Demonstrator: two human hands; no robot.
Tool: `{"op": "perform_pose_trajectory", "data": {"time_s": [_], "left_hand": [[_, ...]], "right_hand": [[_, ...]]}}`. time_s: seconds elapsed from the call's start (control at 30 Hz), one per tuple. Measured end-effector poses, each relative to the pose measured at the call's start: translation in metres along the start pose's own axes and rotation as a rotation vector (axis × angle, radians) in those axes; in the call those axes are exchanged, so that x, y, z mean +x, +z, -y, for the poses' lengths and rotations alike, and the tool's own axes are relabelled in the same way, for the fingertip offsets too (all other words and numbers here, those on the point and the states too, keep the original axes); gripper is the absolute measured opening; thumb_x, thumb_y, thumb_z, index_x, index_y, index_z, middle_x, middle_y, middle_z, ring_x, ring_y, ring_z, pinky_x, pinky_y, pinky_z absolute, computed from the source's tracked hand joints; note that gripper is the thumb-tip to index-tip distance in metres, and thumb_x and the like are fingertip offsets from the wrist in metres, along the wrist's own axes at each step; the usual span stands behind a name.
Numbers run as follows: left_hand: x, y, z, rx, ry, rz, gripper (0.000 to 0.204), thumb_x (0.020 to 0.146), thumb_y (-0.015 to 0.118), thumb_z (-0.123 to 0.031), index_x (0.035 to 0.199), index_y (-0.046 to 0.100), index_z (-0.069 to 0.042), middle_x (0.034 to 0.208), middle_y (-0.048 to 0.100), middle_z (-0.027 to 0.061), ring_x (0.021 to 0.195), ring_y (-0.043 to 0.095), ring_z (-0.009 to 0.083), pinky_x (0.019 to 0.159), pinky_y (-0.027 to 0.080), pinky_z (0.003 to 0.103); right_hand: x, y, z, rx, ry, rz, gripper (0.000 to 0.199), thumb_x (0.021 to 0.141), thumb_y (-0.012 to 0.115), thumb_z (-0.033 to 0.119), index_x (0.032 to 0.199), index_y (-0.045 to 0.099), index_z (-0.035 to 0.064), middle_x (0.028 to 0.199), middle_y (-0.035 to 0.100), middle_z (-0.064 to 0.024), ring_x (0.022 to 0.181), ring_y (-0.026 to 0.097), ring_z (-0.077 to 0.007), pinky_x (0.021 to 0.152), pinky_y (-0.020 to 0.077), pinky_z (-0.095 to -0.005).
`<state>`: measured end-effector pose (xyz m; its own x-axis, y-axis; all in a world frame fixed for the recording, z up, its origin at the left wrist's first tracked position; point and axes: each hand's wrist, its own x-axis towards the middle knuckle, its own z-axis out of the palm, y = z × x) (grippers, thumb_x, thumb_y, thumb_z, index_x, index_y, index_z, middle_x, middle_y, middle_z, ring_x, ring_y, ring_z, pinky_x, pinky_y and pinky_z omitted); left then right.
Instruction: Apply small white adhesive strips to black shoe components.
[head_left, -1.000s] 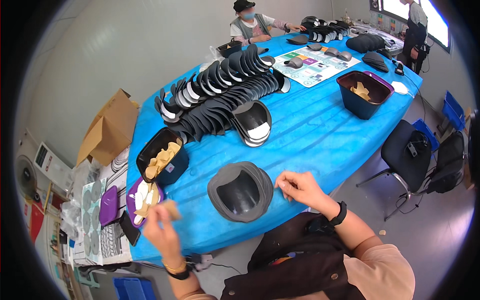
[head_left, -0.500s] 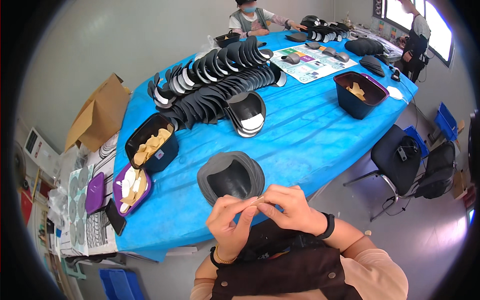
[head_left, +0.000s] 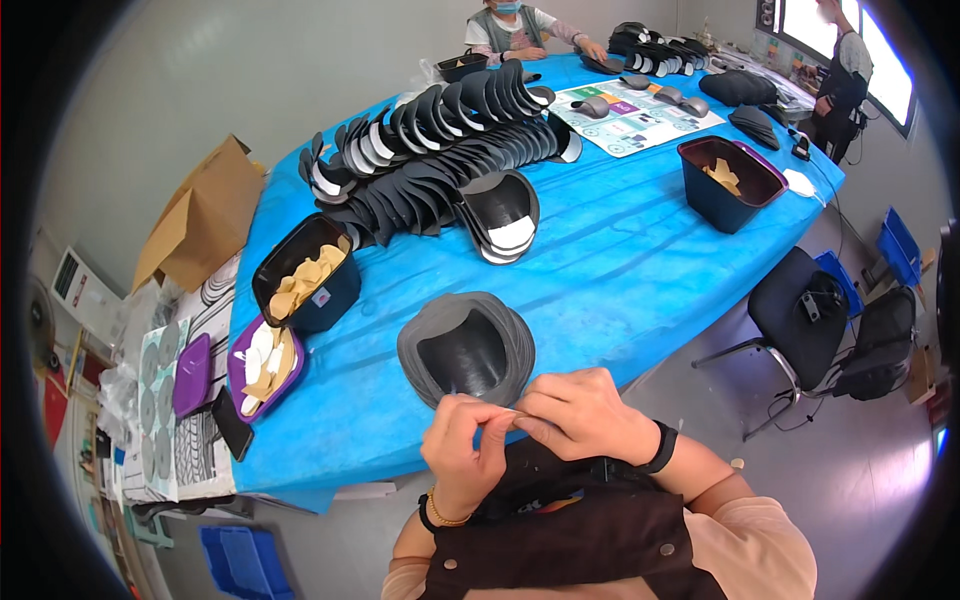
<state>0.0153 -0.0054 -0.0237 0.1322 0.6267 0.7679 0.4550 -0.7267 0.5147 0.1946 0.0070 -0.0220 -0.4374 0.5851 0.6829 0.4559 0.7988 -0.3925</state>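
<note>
My left hand point(head_left: 463, 440) and my right hand point(head_left: 580, 415) meet just past the table's near edge. Each is closed in a pinch on a small thin tan piece point(head_left: 515, 418). Fingers cover most of the piece, and only a narrow strip shows between the fingertips. Directly beyond my hands lies a stack of dark grey curved pads point(head_left: 466, 345), nested together, with a smooth black hollow on top. Farther off stands a smaller group of black cupped pads point(head_left: 500, 215) with a white patch inside.
Long rows of black pads point(head_left: 430, 180) spread across the blue-covered table point(head_left: 600, 270). A black bin of tan pieces point(head_left: 308, 275) and a purple tray point(head_left: 265, 370) sit left; another black bin point(head_left: 733, 185) sits right. A person point(head_left: 515, 35) sits opposite. A chair point(head_left: 790, 310) stands right.
The tan piece has turned between my fingertips and shows less of its face. My fingers have shifted slightly. The whole scene sits a little differently as my head moved.
</note>
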Motion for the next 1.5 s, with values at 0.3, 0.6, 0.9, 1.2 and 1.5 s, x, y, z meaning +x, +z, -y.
{"op": "perform_pose_trajectory", "data": {"time_s": [0.3, 0.6, 0.9, 1.2, 1.5], "left_hand": [[-0.006, 0.002, 0.001, -0.226, -0.226, -0.003, 0.018, 0.089, 0.069, -0.009, 0.079, 0.057, 0.0, 0.075, 0.055, 0.009, 0.06, 0.058, 0.0156, 0.05, 0.045, 0.025], [-0.004, 0.001, 0.006, -0.379, -0.338, 0.059, 0.016, 0.09, 0.065, 0.0, 0.079, 0.053, 0.002, 0.075, 0.051, 0.0072, 0.056, 0.056, 0.0093, 0.047, 0.044, 0.022], [-0.005, 0.007, 0.015, -0.305, -0.157, -0.014, 0.02, 0.087, 0.072, -0.002, 0.08, 0.054, 0.004, 0.081, 0.054, 0.0093, 0.06, 0.059, 0.009, 0.048, 0.046, 0.019], [-0.002, 0.005, 0.012, -0.203, -0.241, 0.0, 0.023, 0.075, 0.083, -0.007, 0.076, 0.061, -0.001, 0.071, 0.058, 0.0058, 0.058, 0.058, 0.0103, 0.049, 0.046, 0.023], [-0.001, 0.003, 0.011, -0.184, -0.15, 0.006, 0.025, 0.075, 0.084, -0.008, 0.085, 0.063, 0.0, 0.085, 0.06, 0.0081, 0.07, 0.059, 0.008, 0.055, 0.048, 0.02]], "right_hand": [[-0.004, 0.006, 0.002, 0.018, 0.016, -0.087, 0.007, 0.083, 0.067, 0.013, 0.086, 0.062, 0.0104, 0.078, 0.057, -0.0015, 0.061, 0.06, -0.0207, 0.047, 0.0445, -0.0332], [-0.004, 0.015, 0.006, 0.189, 0.092, -0.064, 0.004, 0.086, 0.066, 0.011, 0.085, 0.063, 0.008, 0.077, 0.058, -0.0043, 0.056, 0.059, -0.0237, 0.047, 0.0449, -0.0333], [-0.001, 0.013, 0.004, 0.287, 0.234, -0.103, 0.009, 0.089, 0.067, 0.013, 0.089, 0.065, 0.0038, 0.078, 0.061, -0.009, 0.06, 0.061, -0.0243, 0.052, 0.0468, -0.0305], [0.01, 0.016, -0.004, 0.039, -0.031, -0.287, 0.015, 0.076, 0.073, 0.005, 0.088, 0.064, 0.0074, 0.093, 0.064, -0.0075, 0.067, 0.064, -0.0221, 0.053, 0.0496, -0.0306], [0.01, 0.011, -0.004, 0.156, -0.003, -0.213, 0.011, 0.08, 0.069, 0.001, 0.086, 0.062, 0.0046, 0.083, 0.066, -0.0071, 0.061, 0.062, -0.0179, 0.052, 0.0484, -0.0266]]}}
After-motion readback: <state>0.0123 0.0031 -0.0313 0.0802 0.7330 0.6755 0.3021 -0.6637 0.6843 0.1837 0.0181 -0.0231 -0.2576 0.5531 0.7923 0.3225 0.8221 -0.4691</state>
